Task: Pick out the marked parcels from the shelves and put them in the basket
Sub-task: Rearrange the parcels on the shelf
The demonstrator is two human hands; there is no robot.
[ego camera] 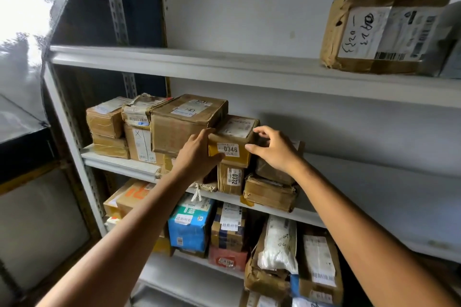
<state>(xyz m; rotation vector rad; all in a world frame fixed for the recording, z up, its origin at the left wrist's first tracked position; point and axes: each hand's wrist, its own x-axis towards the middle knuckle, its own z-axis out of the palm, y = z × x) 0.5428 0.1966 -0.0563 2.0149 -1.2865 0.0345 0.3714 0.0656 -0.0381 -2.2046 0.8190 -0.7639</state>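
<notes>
A small brown parcel labelled 0346 [233,141] sits on top of a stack on the middle shelf [119,164]. My left hand [197,154] grips its left side, with the thumb on the front below the label. My right hand [273,149] holds its right side, fingers curled over the top right corner. Under it stands a parcel labelled 0332 [230,178]. A larger brown box [184,123] lies just to the left, touching the 0346 parcel. No basket is in view.
Several taped boxes [109,124] crowd the left of the middle shelf. A flat brown parcel [270,193] lies at the right of the stack. The lower shelf holds a blue box [188,228] and several parcels. A big labelled parcel [381,32] sits on the top shelf.
</notes>
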